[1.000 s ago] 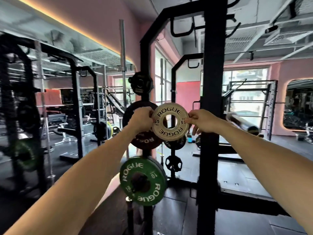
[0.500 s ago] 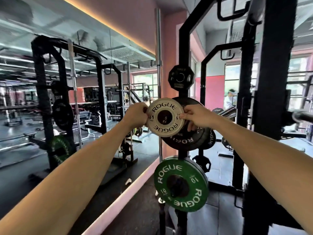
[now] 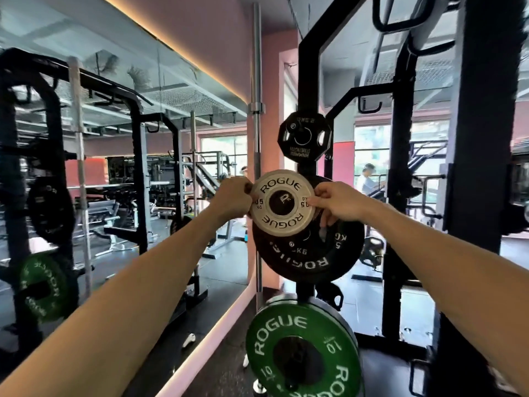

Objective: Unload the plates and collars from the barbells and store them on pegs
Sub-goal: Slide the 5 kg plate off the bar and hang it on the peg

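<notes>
A small white Rogue plate (image 3: 282,220) is held upright in front of the black rack upright (image 3: 307,84). My left hand (image 3: 230,200) grips its left rim and my right hand (image 3: 335,203) pinches its right rim. The plate's hole lines up with a dark peg end at the upper left of a black 5 kg Rogue plate (image 3: 312,253) stored just behind it. Above hangs a small black 2.5 kg plate (image 3: 305,136). Below sits a green 10 kg Rogue plate (image 3: 300,353) on its own peg.
A steel barbell (image 3: 256,138) stands upright just left of the rack. A wall mirror (image 3: 114,167) fills the left side. A thick black post (image 3: 483,167) rises at the right. A person (image 3: 367,180) is in the far background.
The view has closed in on the rack. Both hands have carried the white plate right and toward the peg, so it now overlaps the black 5 kg plate.
</notes>
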